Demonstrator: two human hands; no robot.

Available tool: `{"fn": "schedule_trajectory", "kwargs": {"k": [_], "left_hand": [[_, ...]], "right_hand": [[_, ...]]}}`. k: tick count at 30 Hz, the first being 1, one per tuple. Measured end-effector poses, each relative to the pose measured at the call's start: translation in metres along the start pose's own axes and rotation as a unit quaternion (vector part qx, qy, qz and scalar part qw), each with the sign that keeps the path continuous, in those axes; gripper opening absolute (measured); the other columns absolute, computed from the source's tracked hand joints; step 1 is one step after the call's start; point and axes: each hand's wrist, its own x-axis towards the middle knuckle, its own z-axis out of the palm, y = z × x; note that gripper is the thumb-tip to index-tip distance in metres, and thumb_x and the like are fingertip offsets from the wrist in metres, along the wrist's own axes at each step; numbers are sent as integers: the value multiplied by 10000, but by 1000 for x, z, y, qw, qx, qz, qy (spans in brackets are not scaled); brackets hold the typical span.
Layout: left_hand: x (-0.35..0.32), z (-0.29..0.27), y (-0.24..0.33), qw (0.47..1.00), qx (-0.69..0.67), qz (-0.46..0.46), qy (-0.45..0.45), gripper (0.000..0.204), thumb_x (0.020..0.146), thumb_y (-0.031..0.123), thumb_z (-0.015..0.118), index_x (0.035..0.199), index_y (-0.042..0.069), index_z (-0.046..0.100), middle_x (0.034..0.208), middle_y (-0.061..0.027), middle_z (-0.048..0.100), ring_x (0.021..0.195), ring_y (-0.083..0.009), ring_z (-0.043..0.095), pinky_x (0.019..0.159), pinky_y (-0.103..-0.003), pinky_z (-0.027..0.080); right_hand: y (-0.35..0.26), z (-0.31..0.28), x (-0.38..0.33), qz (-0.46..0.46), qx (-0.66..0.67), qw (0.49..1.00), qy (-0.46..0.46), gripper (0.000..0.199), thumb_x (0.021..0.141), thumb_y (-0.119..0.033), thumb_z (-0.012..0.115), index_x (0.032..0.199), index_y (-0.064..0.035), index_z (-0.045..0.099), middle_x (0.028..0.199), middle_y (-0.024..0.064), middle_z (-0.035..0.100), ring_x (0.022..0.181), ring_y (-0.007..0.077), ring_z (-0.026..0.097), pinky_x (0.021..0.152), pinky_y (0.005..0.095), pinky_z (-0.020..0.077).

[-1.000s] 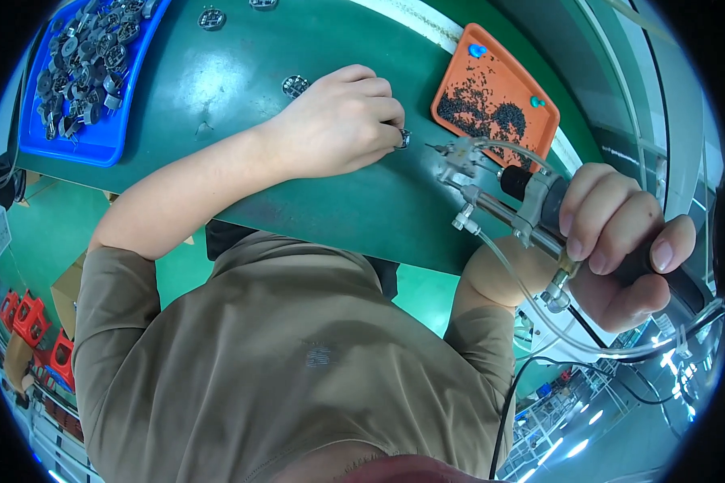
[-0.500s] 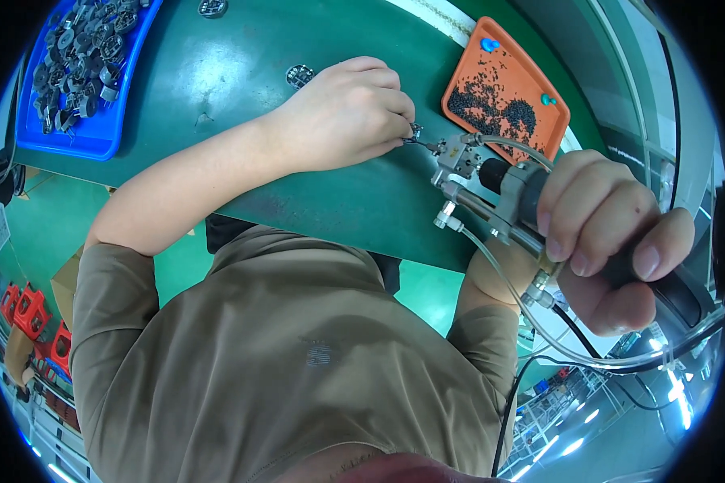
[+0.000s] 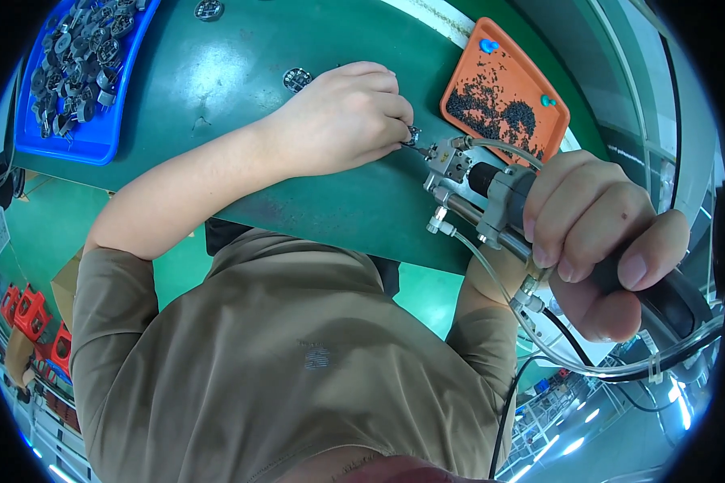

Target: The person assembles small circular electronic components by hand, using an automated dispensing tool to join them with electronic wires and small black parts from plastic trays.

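My left hand (image 3: pixel 350 121) rests on the green workbench with its fingers closed on a small round electronic part (image 3: pixel 414 134). Only an edge of that part shows past the fingertips. My right hand (image 3: pixel 608 233) is wrapped around the grip of a powered screwdriver (image 3: pixel 499 201) with a metal head, clear tubes and a black cable. The tool lies slantwise, and its thin tip reaches the part beside my left fingers. Whether the tip touches the part, I cannot make out. Just behind my left wrist sits another round part (image 3: pixel 296 79).
A blue tray (image 3: pixel 109 149) heaped with round dark parts stands at the far left. An orange tray (image 3: pixel 552 121) at the far right holds many tiny black screws and two blue-green knobs. One more round part (image 3: pixel 209 10) lies at the back. Tubes (image 3: pixel 620 370) loop below my right hand.
The screwdriver and my right hand have moved slightly left and down, bringing the tool's head closer to my left fingers. My left hand has barely shifted and keeps its hold.
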Motion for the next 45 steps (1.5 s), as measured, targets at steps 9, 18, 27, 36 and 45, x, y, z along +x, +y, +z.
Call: {"fn": "schedule_trajectory", "kwargs": {"k": [9,18,27,36,45], "left_hand": [[1,-2,-5,1000,-17,-9,0,115,782,114,755,874,46,739,991,-36,682,933,-257,622,1018,-427,503],[0,2,1,999,-20,12,24,63,803,125,711,801,62,705,898,-52,657,912,-245,644,1117,-453,461],[-14,-98,8,971,222,2,84,85,714,102,725,799,105,720,914,-36,707,940,-231,667,1045,-494,494],[-109,-221,-71,805,522,-227,170,174,839,205,776,959,80,770,1099,-95,729,984,-307,676,894,-397,509],[-26,-114,-21,988,28,-117,-95,333,737,14,736,1066,16,685,1193,-128,646,1147,-341,612,977,-420,501]], "right_hand": [[7,9,7,-2,-11,1000,14,318,999,-389,636,1082,-145,449,767,-16,578,617,118,609,517,260,473],[-7,29,19,20,-20,996,89,268,885,-203,720,962,-95,487,598,-1,538,471,164,550,433,295,418],[-63,19,-15,-88,-18,978,186,273,948,-344,699,1028,-133,545,648,-55,577,522,51,564,474,200,435],[-27,-1,-1,-57,-10,993,106,297,965,-342,682,1111,-138,523,708,-41,583,563,90,581,527,229,450],[-35,-10,-9,-20,-21,995,94,383,992,-476,615,1200,-162,545,809,-28,600,688,100,596,618,252,444]]}}
